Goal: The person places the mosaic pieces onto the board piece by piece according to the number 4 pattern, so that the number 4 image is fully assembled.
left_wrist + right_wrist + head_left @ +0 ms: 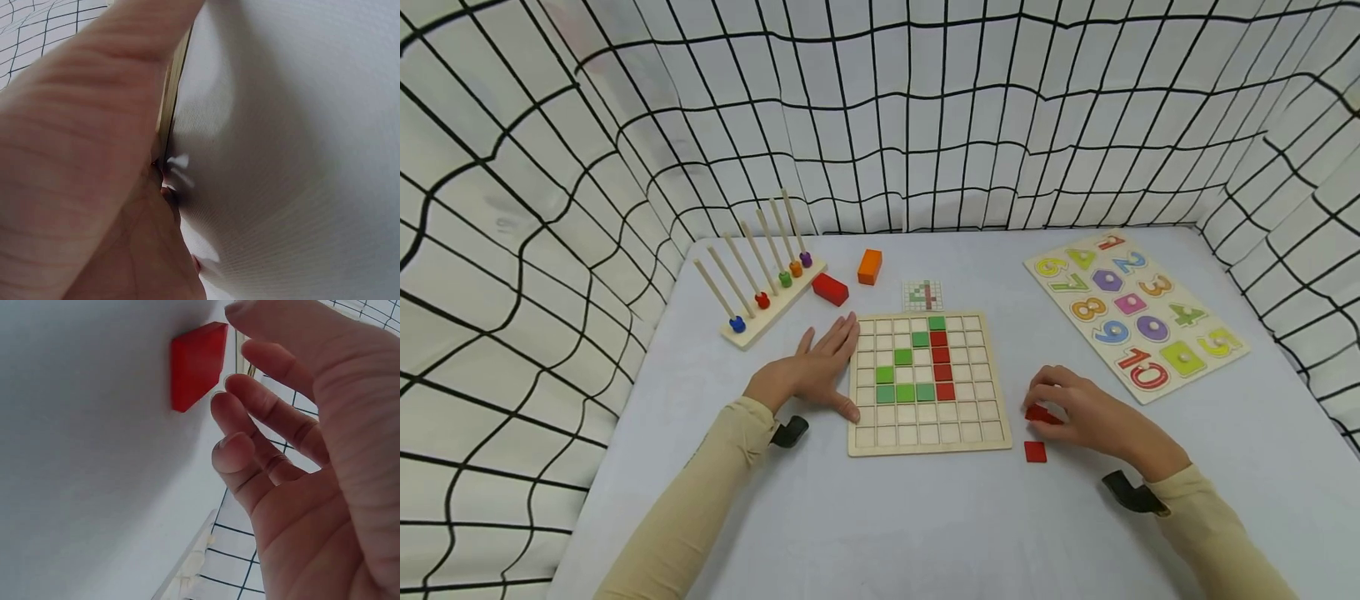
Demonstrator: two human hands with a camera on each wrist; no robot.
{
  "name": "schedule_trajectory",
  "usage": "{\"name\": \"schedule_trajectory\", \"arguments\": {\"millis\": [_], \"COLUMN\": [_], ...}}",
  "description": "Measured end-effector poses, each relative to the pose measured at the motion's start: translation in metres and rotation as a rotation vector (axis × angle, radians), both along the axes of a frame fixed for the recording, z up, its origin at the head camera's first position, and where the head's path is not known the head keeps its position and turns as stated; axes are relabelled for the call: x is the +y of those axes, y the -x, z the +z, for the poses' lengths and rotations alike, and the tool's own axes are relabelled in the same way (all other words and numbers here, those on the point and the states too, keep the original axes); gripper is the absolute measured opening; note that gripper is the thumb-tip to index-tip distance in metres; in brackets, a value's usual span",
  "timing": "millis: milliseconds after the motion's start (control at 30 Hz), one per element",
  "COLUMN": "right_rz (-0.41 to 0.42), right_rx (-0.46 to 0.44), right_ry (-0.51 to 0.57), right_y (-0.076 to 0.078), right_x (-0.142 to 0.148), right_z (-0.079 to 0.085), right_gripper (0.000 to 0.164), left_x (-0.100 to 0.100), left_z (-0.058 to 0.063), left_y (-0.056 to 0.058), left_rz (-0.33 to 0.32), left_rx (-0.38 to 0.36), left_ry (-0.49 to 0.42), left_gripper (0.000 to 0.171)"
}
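Observation:
In the head view, my left hand [820, 367] lies with fingers spread along the left edge of a wooden grid board [925, 435]. Its thumb rests at the board's lower left edge. Green tiles [902, 357] and a column of red tiles [942, 355] form a triangle-like figure on the board. Right of the board, my right hand [1078, 412] bends loosely over a red tile [1041, 414], partly hidden by the thumb. Another red tile [1035, 452] lies just nearer. The right wrist view shows red tile surface [197, 365] beside the thumb tip, with the fingers apart from it.
A small pattern card [922, 295] lies behind the board. At the back left are a peg stand [752, 329] with coloured beads, a red block [831, 289] and an orange block [869, 267]. A number puzzle [1138, 312] lies at right. Black netting surrounds the table.

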State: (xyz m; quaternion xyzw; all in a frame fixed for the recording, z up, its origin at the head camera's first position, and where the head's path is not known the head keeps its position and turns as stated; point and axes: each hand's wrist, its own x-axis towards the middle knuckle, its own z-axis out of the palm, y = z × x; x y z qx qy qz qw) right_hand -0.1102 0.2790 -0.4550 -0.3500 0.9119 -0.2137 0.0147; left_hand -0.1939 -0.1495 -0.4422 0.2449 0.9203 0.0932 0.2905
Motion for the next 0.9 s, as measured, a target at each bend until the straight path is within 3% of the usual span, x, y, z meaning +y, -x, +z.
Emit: {"name": "schedule_trajectory", "arguments": {"millis": [200,600,700,900], "right_rz": [-0.002,0.085,0.088,0.132], "right_rx": [0.002,0.108,0.095,0.067], "right_ry": [0.009,0.088,0.093,0.125], "right_y": [-0.004,0.000,0.001,0.002], "right_x": [0.004,0.002,-0.001,-0.011], "right_z": [-0.004,-0.002,-0.001,-0.004], "right_gripper": [0.022,0.025,0.025,0.026], "left_x": [-0.001,-0.003,-0.004,-0.001], "left_z": [-0.001,-0.008,-0.010,-0.005], "left_y": [0.002,0.004,0.005,0.002], "left_rz": [0.011,0.010,0.014,0.013], "left_rx": [-0.005,-0.004,0.000,-0.002], "left_ry": [-0.021,-0.007,-0.005,-0.001], "left_gripper": [0.151,0.151,0.153,0.152]}}
